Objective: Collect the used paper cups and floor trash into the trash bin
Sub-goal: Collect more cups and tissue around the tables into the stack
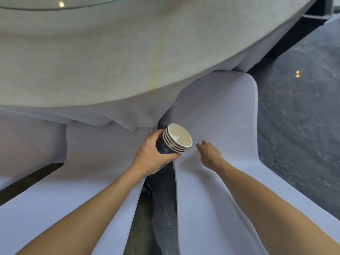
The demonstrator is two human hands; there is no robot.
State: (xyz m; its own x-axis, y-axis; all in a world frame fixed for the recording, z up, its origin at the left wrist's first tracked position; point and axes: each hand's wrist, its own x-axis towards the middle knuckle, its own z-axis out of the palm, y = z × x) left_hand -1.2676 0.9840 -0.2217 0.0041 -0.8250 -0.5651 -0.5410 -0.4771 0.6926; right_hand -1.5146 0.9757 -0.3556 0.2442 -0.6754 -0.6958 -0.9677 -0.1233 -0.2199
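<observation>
Just below the tablecloth's (92, 70) edge, the left hand (152, 153) grips a stack of nested paper cups (176, 140); the right hand (208, 153) touches the right chair cover (220, 107), fingers curled, its grasp unclear.

No words, numbers, brand names or signs can be read anywhere. A stack of dark blue paper cups with white rims (173, 142), just below centre toward 6 o'clock, bears a faint pale mark on its outer wall, too blurred and small to read.
</observation>
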